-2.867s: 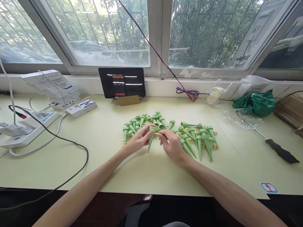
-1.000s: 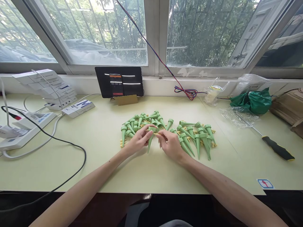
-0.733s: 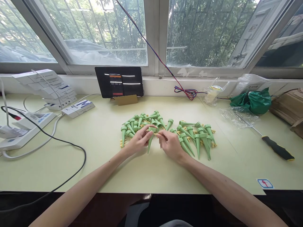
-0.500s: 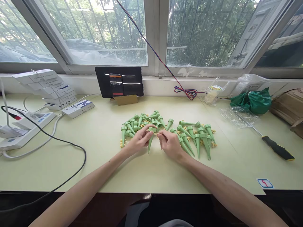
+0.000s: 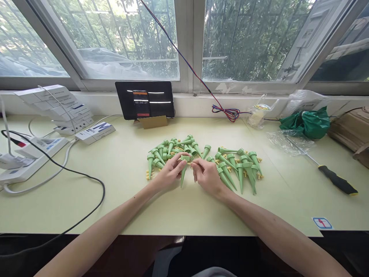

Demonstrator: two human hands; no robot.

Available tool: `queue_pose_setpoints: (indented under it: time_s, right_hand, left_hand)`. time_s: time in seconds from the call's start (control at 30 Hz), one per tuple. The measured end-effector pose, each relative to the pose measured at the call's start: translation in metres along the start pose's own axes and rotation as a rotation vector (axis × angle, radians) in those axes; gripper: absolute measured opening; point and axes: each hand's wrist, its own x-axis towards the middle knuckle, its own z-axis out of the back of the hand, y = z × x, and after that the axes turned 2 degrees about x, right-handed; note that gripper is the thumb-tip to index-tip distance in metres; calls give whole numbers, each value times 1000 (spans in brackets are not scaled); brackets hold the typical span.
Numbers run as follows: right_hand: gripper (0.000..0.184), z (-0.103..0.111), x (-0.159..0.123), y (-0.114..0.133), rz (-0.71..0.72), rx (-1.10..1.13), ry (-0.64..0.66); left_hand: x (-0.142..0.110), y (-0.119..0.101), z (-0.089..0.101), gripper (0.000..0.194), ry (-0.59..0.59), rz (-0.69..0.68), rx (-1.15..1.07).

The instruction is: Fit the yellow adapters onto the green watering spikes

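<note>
My left hand (image 5: 168, 172) is closed round the wide head of a green cone spike (image 5: 183, 172), whose tip points down toward me. My right hand (image 5: 206, 176) pinches a small yellow piece (image 5: 190, 163) right at the spike's head. Both hands rest on the pale green table (image 5: 129, 192) in front of a heap of several green spikes (image 5: 173, 148). A second group of green spikes with yellow pieces (image 5: 243, 165) lies just right of my right hand.
A tablet with a phone showing a timer (image 5: 145, 99) leans at the window sill. White boxes (image 5: 62, 105), a power strip (image 5: 31, 157) and a black cable (image 5: 95, 179) lie left. A screwdriver (image 5: 337, 181), green bag (image 5: 308, 123) and red-blue wire (image 5: 227, 113) lie right.
Almost nothing differs: both hands keep the same spike and yellow piece together, with only small finger shifts. The timer on the phone has advanced.
</note>
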Motion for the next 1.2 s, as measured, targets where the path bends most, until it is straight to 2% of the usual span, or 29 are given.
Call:
queue_pose_setpoints:
  time_s: [0.13, 0.37, 0.57, 0.7, 1.0, 1.2]
  right_hand:
    - [32, 0, 0, 1, -48, 32, 6]
    - [29, 0, 1, 0, -12, 31, -9]
    - [31, -1, 1, 1, -126, 157, 24]
    - [31, -2, 1, 0, -150, 203, 30]
    - [30, 1, 1, -2, 43, -39, -13]
    - [33, -1, 2, -1, -154, 217, 48]
  left_hand:
    - [0, 1, 0, 41, -8, -9, 22]
    - [0, 2, -1, 42, 6, 5, -26]
    - [0, 6, 0, 41, -13, -15, 36]
    - [-1, 7, 0, 40, -18, -20, 27]
    - [-1, 5, -2, 41, -12, -17, 13]
    - [-1, 8, 0, 40, -52, -48, 115]
